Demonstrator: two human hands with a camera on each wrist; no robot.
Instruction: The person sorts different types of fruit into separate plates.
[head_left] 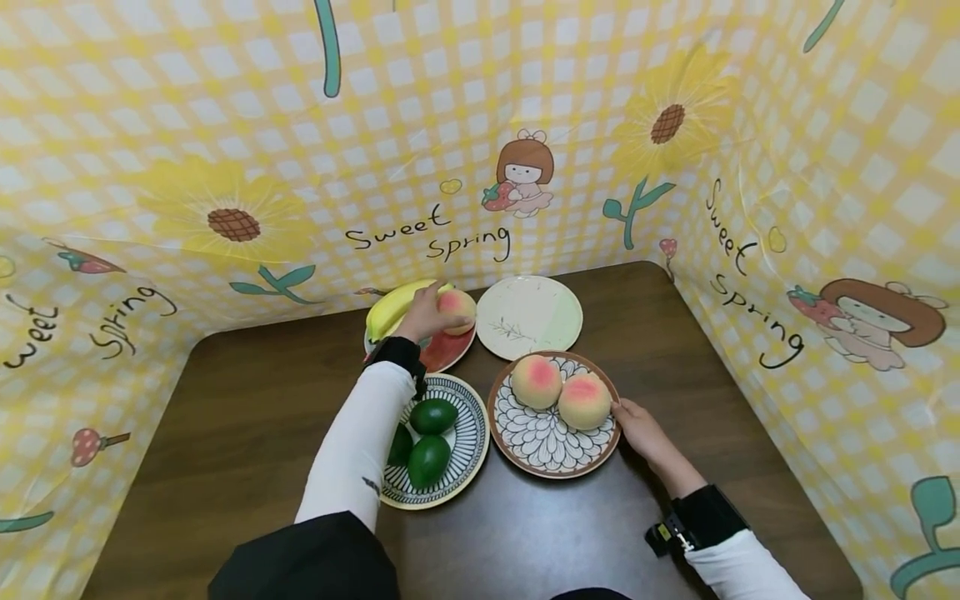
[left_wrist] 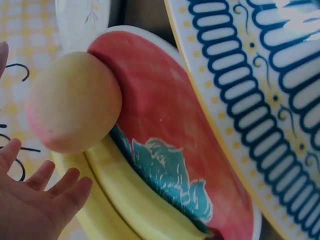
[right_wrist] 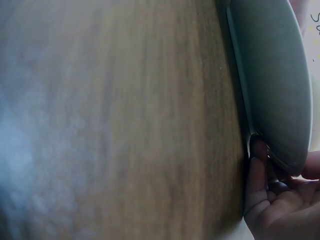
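Note:
At the back, a peach (head_left: 457, 312) rests against the bananas (head_left: 395, 307) on a red plate (left_wrist: 160, 105) with a green leaf pattern. My left hand (head_left: 426, 315) is over this fruit; the left wrist view shows its fingers (left_wrist: 70, 192) spread and apart from the peach. On the right, my right hand (head_left: 637, 423) grips the rim of a brown-edged plate (head_left: 551, 454) with a petal pattern, thumb above and fingers curled beneath. Two more peaches (head_left: 584, 402) lie on that plate. Seen from the right wrist, the plate's pale underside (right_wrist: 272, 80) is close to the table.
Several green avocados (head_left: 430, 461) lie on a blue-patterned plate (head_left: 474, 442) below my left forearm. A pale green plate (head_left: 529, 312) stands at the back beside the red one. Yellow checked cloth (head_left: 420, 158) rises around the dark wooden table (head_left: 247, 417).

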